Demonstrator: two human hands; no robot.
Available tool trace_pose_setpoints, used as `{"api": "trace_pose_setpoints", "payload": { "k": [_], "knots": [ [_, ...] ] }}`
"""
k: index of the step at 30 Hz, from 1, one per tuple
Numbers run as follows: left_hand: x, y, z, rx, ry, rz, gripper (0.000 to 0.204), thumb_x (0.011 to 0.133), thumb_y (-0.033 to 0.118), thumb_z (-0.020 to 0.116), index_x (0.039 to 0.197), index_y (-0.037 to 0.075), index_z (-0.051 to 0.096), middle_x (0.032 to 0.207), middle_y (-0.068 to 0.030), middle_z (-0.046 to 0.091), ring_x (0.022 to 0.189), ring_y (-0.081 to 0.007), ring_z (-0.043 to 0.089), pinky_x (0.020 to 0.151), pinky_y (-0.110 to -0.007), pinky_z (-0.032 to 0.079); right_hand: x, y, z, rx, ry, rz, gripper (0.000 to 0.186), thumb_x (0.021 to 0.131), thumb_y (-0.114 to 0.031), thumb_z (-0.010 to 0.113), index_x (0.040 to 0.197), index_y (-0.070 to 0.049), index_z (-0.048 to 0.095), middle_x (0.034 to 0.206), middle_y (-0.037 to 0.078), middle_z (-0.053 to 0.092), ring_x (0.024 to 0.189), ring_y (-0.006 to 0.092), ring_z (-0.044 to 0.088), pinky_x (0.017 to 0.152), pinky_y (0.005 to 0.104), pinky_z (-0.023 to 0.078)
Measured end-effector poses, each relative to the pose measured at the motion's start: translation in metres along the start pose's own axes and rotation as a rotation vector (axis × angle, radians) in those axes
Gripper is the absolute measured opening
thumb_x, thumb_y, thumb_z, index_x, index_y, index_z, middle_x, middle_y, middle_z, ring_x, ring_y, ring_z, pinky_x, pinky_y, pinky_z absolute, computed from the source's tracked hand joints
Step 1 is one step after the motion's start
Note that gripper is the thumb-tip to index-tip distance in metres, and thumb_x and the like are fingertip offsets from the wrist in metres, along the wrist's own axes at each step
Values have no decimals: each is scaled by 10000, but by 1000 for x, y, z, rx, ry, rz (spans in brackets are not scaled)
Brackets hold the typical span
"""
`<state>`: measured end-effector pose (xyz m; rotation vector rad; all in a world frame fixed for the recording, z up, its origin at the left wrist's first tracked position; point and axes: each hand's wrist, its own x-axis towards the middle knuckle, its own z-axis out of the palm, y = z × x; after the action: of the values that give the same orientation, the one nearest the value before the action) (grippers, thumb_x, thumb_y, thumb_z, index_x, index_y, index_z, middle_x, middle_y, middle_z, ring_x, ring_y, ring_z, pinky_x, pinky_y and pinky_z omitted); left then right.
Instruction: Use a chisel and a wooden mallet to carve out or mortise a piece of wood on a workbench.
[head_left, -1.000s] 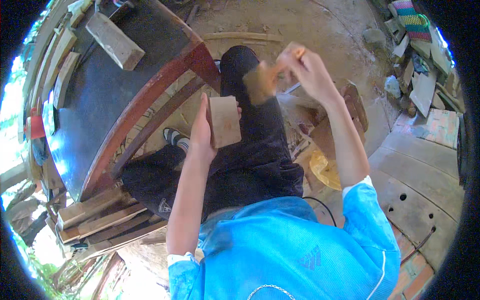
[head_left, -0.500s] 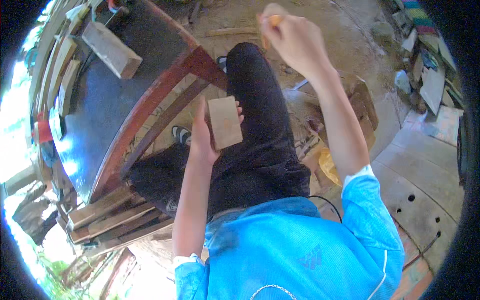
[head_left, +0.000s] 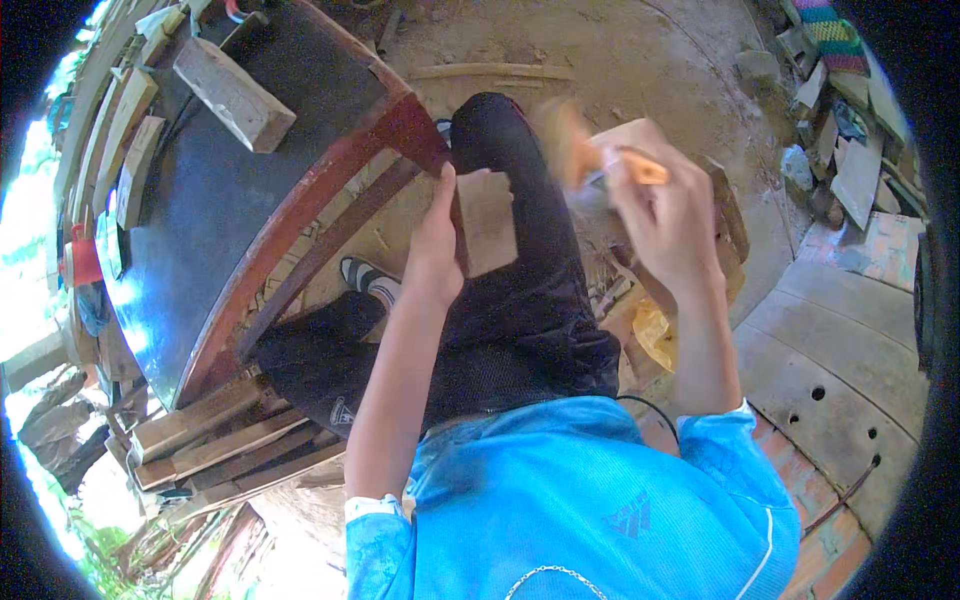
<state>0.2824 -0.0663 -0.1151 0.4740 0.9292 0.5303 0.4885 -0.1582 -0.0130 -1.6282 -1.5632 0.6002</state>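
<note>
In front of my dark trousers, my left hand (head_left: 437, 245) grips a flat light-brown wooden block (head_left: 490, 225) by its left side, the broad face toward me. To its right my right hand (head_left: 675, 205) is closed around an orange-handled tool (head_left: 645, 168). Motion smears the tool's tan working end, so its exact kind cannot be made out. A gap separates the tool from the block.
A dark tabletop (head_left: 220, 185) with a red-brown rim stands at left, bearing a thick wooden piece (head_left: 235, 95). Stacked boards (head_left: 215, 420) lie below it. A yellow plastic bag (head_left: 655, 335) rests at right, near concrete slabs (head_left: 800, 330) with holes.
My right hand has come down and nearer with the orange-handled tool. My left hand has shifted slightly right and up, turning the block so its side edge shows.
</note>
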Motion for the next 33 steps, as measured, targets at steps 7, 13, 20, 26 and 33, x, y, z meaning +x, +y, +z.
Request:
{"api": "trace_pose_setpoints", "payload": {
  "k": [7,13,20,26,33],
  "knots": [
    [-15,9,9,-194,-115,-120,829,922,779,376,1209,50,648,1096,-120,722,975,-269,707,880,-449,576,-7,-21,-3,411,69,307,328,957,-293,556,866,-5,683,741,46,612,590,88,514,561,261,375],
    [-43,15,-21,-190,-236,-69,835,867,836,415,1033,62,681,778,-43,673,522,-126,618,449,-236,506,-2,-32,1,524,192,212,329,990,-294,528,889,-18,675,706,25,582,563,69,472,522,241,329],
    [-98,26,-63,-303,-86,38,737,908,762,471,1029,55,639,747,-64,635,424,-142,550,354,-230,433,32,-107,44,151,-269,-107,201,1010,-126,550,992,11,695,808,45,655,602,73,574,550,230,416],
    [-141,25,-115,-423,-26,292,738,957,708,431,1146,27,640,985,-139,726,414,-99,519,345,-211,437,82,-203,79,79,-119,-367,265,1035,-208,506,1005,-2,670,731,85,667,616,130,642,551,284,466],
    [-184,10,-152,-618,160,413,727,972,691,411,1210,40,629,1027,-128,713,460,-110,564,364,-225,474,128,-278,225,-453,-221,-629,251,996,-231,545,900,-10,615,727,191,693,730,364,707,651,454,569]
  ]
}}
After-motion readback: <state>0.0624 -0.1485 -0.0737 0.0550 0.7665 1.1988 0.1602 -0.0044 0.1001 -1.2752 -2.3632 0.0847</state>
